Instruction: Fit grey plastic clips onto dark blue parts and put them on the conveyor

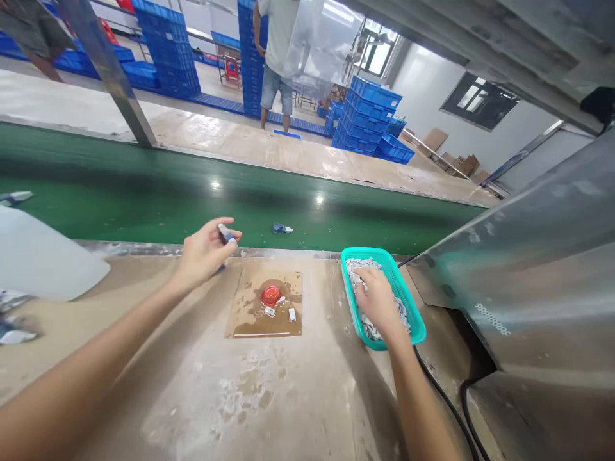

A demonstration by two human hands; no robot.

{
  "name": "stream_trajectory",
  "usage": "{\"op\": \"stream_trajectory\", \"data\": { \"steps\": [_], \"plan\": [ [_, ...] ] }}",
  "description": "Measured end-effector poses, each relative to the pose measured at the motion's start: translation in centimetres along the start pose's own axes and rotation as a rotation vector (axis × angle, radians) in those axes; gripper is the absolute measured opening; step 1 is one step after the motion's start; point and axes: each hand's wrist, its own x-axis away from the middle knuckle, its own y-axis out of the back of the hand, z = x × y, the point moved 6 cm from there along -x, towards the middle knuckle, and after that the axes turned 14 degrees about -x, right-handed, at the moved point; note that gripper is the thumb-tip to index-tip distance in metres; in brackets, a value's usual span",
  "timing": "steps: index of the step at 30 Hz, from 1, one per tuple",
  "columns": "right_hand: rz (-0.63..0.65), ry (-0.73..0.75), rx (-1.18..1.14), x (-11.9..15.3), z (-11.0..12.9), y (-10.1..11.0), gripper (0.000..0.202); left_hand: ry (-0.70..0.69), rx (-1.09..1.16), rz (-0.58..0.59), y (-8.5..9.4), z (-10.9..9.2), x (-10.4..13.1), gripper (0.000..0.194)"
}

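My left hand [207,251] is closed, with a small dark-blue and white plastic piece [227,234] pinched between thumb and fingers above the front edge of the green belt. My right hand [378,299] reaches into a teal plastic basket [417,320] full of small whitish-grey pieces [369,328]. Its thumb and index finger look apart, touching the pieces; the other fingers are partly hidden. Between my hands lies a wet brown sheet [247,323] with a round red object [271,294]. Several small white pieces [292,314] rest beside the red object.
Another blue-and-white piece [282,228] lies on the green belt [192,198]. A white translucent container [43,256] stands at the left. A metal housing [542,301] and black cables [444,397] border the right. Across the belt, a person [278,57] stands near stacked blue crates [368,115].
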Motion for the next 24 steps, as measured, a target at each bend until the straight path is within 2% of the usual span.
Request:
{"op": "stream_trajectory", "data": {
  "steps": [3,4,6,8,10,12,14,16,18,21,23,24],
  "plan": [
    [0.164,-0.183,0.244,0.3,-4.9,0.2,0.027,-0.091,-0.605,0.056,-0.2,1.2,-4.0,0.064],
    [0.179,-0.205,0.265,0.4,-5.7,0.2,0.026,-0.105,-0.725,0.071,-0.7,1.5,-4.8,0.064],
    [0.155,-0.212,0.258,0.5,-6.3,0.2,0.023,-0.153,-0.812,0.056,-2.1,1.1,-5.8,0.063],
    [0.116,-0.199,0.226,0.6,-6.4,0.3,0.022,-0.228,-0.694,0.081,-4.2,0.0,-6.1,0.063],
    [0.055,-0.173,0.162,0.5,-6.3,0.6,0.021,-0.279,-0.489,0.181,-6.5,-1.2,-6.2,0.057],
    [-0.052,-0.140,0.038,0.3,-6.0,1.3,0.018,-0.267,-0.322,0.269,-8.1,-1.9,-6.5,0.044],
    [-0.153,-0.112,-0.164,0.2,-5.4,2.0,0.016,-0.204,-0.237,0.280,-8.5,-2.1,-7.1,0.028],
    [-0.193,-0.094,-0.383,-0.1,-4.2,2.2,0.015,-0.135,-0.124,0.265,-8.0,-2.1,-7.4,0.017],
    [-0.192,-0.053,-0.560,-0.4,-2.0,1.9,0.014,-0.067,0.015,0.255,-7.1,-2.3,-6.5,0.014],
    [-0.149,0.099,-0.703,-0.6,2.7,0.7,0.014,0.012,0.225,0.286,-5.9,-3.2,-2.3,0.019],
    [-0.106,0.186,-0.745,-0.5,5.9,-0.5,0.016,0.040,0.401,0.400,-5.7,-4.2,1.8,0.018],
    [-0.085,0.206,-0.768,-0.5,7.2,-1.1,0.017,0.065,0.557,0.511,-6.0,-4.8,4.0,0.017]
  ]
}}
